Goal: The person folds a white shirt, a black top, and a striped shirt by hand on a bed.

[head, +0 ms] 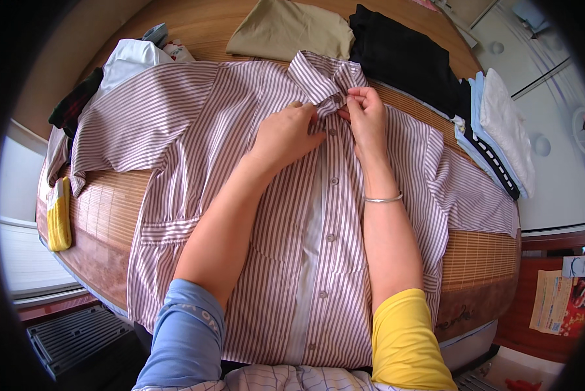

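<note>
A shirt with purple-brown and white stripes (214, 141) lies spread front up, its sleeves out to both sides. At the neck, my right hand (369, 115) pinches the fabric beside the collar (313, 80) between thumb and fingers. My left hand (287, 134) grips the neckline just below the collar's left wing, some of its fingertips hidden in the cloth. Down the front runs a button placket (332, 210) with several buttons. The two front edges lie apart lower down, and a pale strip shows between them.
Folded khaki cloth (292, 32) and black cloth (405, 58) lie beyond the collar. A folded stack with a white garment (505, 127) sits at right. Heaped clothes (126, 63) and a yellow-and-white rolled textile (59, 220) are at left. The bamboo mat (478, 264) covers a table with rounded edges.
</note>
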Demonstrator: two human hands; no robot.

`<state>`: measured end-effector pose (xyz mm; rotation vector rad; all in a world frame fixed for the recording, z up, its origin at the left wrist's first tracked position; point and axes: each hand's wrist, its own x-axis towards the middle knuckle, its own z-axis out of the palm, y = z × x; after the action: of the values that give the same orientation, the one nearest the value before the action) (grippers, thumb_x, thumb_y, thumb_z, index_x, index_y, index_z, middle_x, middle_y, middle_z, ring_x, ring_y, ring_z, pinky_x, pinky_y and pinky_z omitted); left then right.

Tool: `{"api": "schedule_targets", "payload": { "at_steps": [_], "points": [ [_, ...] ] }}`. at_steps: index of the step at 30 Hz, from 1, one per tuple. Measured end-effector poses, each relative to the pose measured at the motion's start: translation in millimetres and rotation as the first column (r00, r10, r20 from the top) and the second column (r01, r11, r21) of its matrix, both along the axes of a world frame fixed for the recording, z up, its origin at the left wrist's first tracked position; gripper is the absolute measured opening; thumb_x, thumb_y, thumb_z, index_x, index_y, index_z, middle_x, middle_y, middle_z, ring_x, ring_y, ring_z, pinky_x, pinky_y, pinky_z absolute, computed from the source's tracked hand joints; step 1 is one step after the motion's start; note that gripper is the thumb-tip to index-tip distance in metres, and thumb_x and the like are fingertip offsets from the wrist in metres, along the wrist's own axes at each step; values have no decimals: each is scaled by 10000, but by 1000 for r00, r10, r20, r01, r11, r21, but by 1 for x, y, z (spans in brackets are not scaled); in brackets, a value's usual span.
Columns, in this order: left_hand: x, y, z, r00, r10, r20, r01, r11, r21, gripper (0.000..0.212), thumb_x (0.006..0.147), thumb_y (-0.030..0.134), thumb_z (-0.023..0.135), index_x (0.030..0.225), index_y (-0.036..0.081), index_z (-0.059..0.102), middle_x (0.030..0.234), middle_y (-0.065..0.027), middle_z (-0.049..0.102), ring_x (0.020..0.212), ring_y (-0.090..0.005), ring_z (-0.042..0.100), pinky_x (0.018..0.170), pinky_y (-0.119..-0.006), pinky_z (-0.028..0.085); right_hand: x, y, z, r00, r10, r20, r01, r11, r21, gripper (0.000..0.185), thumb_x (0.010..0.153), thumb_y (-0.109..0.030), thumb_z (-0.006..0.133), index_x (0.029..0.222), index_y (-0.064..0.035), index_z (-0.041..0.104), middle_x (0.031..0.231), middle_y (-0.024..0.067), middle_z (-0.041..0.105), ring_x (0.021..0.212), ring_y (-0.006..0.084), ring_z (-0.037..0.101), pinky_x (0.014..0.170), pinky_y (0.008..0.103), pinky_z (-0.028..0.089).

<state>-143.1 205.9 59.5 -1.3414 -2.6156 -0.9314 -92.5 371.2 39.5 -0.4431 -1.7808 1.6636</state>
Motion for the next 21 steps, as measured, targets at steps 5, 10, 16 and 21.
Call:
{"api": "schedule_targets", "payload": {
  "at_steps": [5, 10, 16, 21],
  "points": [
    [14, 3, 4, 993, 41, -109, -55, 990, -132, 381, 710, 341, 692, 913, 30, 609, 897, -116, 642, 790, -302, 631, 691, -396, 511, -2, 2, -7, 1000, -3, -8, 3, 997, 75, 166, 868, 9, 529, 1033, 19, 539, 909, 98, 613, 695, 137, 613, 628, 257, 519],
    [-2, 0, -1, 998, 59, -3, -59, 997, -50, 262, 719, 246, 644, 815, 5, 608, 789, -156, 647, 723, -320, 622, 666, -406, 498, 5, 1, 11, 995, -36, 90, 6, 947, 320, 128, 861, -14, 541, 986, 5, 555, 777, 100, 630, 598, 153, 638, 569, 264, 499],
    [-10, -4, 10, 963, 17, 270, -41, 996, 84, 231, 740, 170, 627, 840, -38, 617, 724, -175, 642, 645, -295, 618, 608, -382, 478, 26, 2, 48, 825, 298, 480, -497, 787, 366, 90, 834, -56, 606, 878, 23, 597, 702, 78, 631, 613, 134, 628, 567, 260, 487],
    [-12, -5, 5, 960, -116, 255, 91, 990, 111, 232, 765, 155, 649, 911, -26, 658, 771, -162, 672, 694, -257, 649, 662, -346, 508, 32, -2, 45, 754, 219, 619, -618, 556, 556, 147, 764, -44, 638, 887, 32, 615, 791, 137, 659, 733, 232, 645, 660, 334, 503]
  ]
}}
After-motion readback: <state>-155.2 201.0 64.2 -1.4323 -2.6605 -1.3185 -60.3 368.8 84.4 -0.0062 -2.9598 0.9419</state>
